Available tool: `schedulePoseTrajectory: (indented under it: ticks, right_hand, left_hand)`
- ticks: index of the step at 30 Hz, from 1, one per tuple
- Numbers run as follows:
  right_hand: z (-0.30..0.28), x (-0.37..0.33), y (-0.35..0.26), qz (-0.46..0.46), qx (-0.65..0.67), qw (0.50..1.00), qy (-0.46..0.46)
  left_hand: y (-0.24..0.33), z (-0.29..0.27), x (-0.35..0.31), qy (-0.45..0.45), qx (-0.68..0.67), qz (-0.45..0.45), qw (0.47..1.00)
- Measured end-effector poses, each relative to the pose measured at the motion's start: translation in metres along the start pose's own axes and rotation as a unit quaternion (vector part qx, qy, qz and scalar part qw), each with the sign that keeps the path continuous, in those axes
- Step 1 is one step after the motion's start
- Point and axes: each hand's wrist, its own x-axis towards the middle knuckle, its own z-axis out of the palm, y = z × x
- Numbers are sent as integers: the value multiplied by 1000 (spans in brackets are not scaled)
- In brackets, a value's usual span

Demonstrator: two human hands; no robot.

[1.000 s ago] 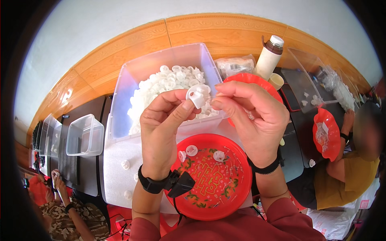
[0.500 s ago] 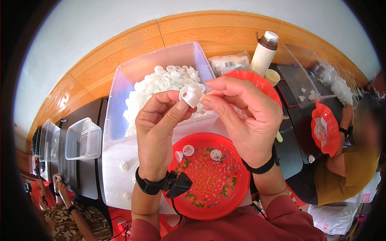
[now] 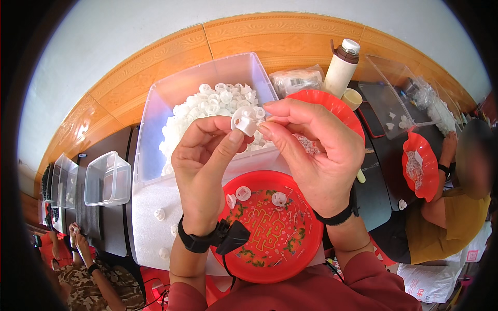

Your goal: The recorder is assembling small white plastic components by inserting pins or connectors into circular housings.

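Between the thumb and fingers of my left hand [image 3: 199, 160] is a small white plastic part [image 3: 245, 122] with a round rim and a hole in its face. My right hand [image 3: 327, 158] pinches a thin, wire-like piece [image 3: 261, 122] against the part's right side; fingertips hide most of it. Both hands are raised over the front of a clear plastic bin [image 3: 148, 140] heaped with similar white parts [image 3: 207, 106]. Below them a round red tray [image 3: 311, 254] carries several white parts [image 3: 243, 193] and scattered thin wire-like pieces [image 3: 295, 220].
Several white parts [image 3: 160, 214] lie on the white surface left of the tray. A red dish [image 3: 332, 101], cream flask [image 3: 340, 70] and cup [image 3: 351, 99] stand behind my right hand. An open clear container [image 3: 109, 179] is at left. Co-workers sit at both sides, one beside another red dish [image 3: 428, 166].
My left hand has shifted very slightly left and tilted the white part a little. The right hand keeps its pinch at the part's side, almost unmoved.
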Motion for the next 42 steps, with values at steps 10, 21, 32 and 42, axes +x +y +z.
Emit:
schedulePoseTrajectory:
  ticks: [10,21,32,42]
  right_hand:
    - [2,-1,1,-37,-34,999,2]
    - [4,-2,2,-52,-51,997,13]
    - [1,-1,-2,-89,-72,993,-5]
    - [2,0,1,-101,-80,992,-3]
  left_hand:
    - [-2,1,-1,1,-4,10,1000]
    - [-5,4,-2,0,9,53,999]
    - [-2,4,-2,4,-3,25,1000]
    - [-2,3,-2,6,-31,-7,999]
